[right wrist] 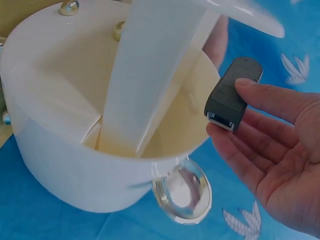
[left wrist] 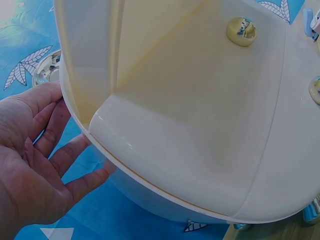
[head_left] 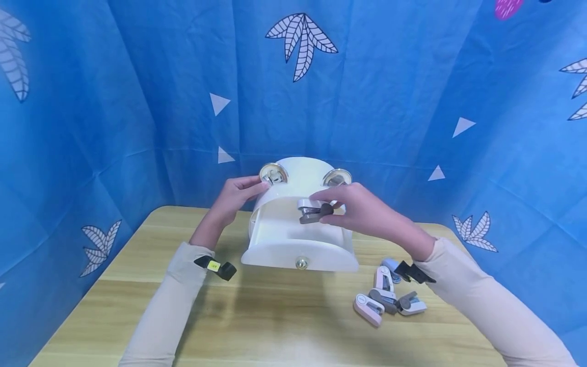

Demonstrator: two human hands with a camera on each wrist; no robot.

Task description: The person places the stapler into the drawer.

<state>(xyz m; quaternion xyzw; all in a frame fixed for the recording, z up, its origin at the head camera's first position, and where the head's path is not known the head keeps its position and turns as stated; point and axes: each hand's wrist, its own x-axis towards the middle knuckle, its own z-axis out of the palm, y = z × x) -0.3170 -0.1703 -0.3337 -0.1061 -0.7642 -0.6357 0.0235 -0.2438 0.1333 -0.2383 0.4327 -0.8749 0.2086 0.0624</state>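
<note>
Well, the right hand (head_left: 359, 206) pinches a grey-and-white stapler (head_left: 310, 218) near the white box (head_left: 300, 176); the left hand (head_left: 231, 198) touches its side, fingers loosely extended.

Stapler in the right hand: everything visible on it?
The stapler is small, with a white upper arm, a dark grey base and a rounded grey rear end. The body looks plastic, with metallic parts between. In the head view it sits roughly level, open end pointing left, above the pulled-out drawer. The right hand pinches it; nothing else visibly touches it.
</note>
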